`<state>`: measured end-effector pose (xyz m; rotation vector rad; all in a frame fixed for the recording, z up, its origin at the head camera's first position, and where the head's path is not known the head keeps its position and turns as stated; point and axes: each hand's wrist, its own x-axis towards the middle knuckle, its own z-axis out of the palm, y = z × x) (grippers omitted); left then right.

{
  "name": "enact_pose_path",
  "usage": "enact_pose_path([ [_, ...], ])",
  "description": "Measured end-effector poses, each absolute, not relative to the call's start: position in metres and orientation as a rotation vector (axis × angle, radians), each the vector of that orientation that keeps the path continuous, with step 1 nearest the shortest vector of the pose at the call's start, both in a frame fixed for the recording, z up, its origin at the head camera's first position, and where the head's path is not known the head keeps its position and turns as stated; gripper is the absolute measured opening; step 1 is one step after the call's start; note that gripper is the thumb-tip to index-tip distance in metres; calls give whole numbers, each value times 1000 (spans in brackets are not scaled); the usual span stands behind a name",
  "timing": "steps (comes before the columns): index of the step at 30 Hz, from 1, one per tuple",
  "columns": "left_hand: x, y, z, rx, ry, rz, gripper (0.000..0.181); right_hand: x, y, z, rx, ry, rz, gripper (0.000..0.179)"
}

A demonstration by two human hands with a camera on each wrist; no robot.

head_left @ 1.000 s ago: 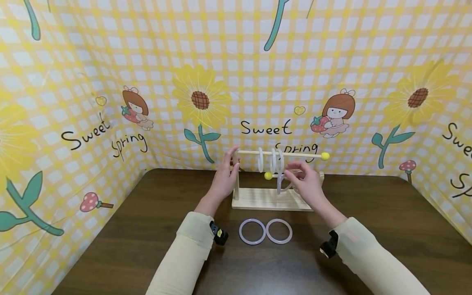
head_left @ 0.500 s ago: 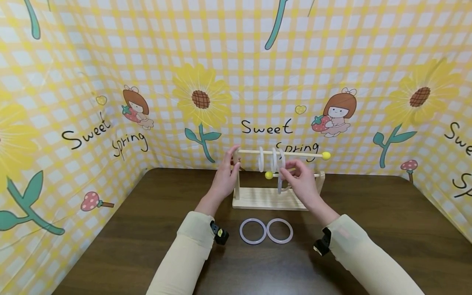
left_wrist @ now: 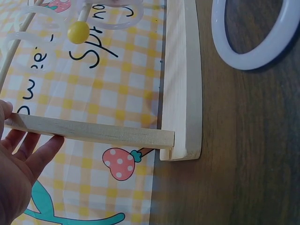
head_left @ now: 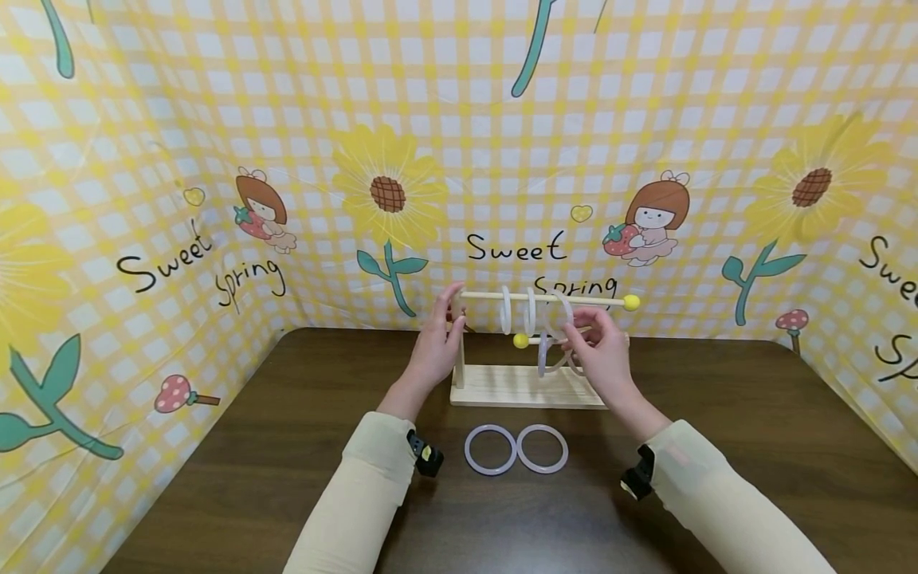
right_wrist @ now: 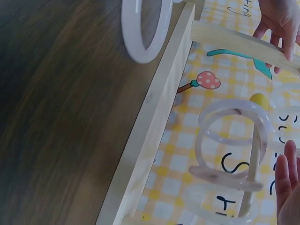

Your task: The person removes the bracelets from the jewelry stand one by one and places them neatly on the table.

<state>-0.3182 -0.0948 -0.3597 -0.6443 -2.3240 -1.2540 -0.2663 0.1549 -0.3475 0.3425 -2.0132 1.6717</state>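
Note:
At the left end of the wooden bangle stand (head_left: 527, 387), my left hand (head_left: 434, 339) grips the top of the upright post (left_wrist: 93, 131) between thumb and fingers. On the upper rod (head_left: 595, 301) hang two whitish bangles (head_left: 506, 311) and, further right, a translucent bangle (head_left: 570, 307). My right hand (head_left: 605, 351) pinches that translucent bangle's near edge with thumb and fingertips. Below, several pale bangles (right_wrist: 234, 108) hang on the shorter lower rod (right_wrist: 255, 152), partly hidden behind my right hand in the head view.
Two lavender bangles (head_left: 491, 450) lie side by side on the brown table (head_left: 323, 494), in front of the stand. Yellow balls cap the free ends of the upper rod (head_left: 631, 303) and lower rod (head_left: 521, 341). A checked cloth (head_left: 459, 159) hangs close behind.
My right hand has shifted slightly right along the upper rod, and the translucent bangle has moved right with it, away from the two whitish ones. My left hand stays on the post.

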Motion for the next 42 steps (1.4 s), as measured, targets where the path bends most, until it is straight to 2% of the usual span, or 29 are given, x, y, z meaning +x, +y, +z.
enact_pose_path([
  [5, -318, -95, -360, -652, -2320, -1250, 51, -253, 157, -337, 365, -1995, 1598, 24],
  [15, -317, -95, -359, -647, -2326, -1256, 52, -251, 174, -340, 369, -1937, 1561, 26],
  [22, -318, -95, -359, -644, -2333, -1257, 51, -270, 194, -359, 297, -1932, 1543, 26],
  [31, -319, -96, -361, -645, -2326, -1248, 51, -245, 193, -340, 283, -1937, 1486, 23],
  [42, -319, -95, -361, -646, -2322, -1245, 52, -250, 208, -346, 233, -1906, 1475, 21],
])
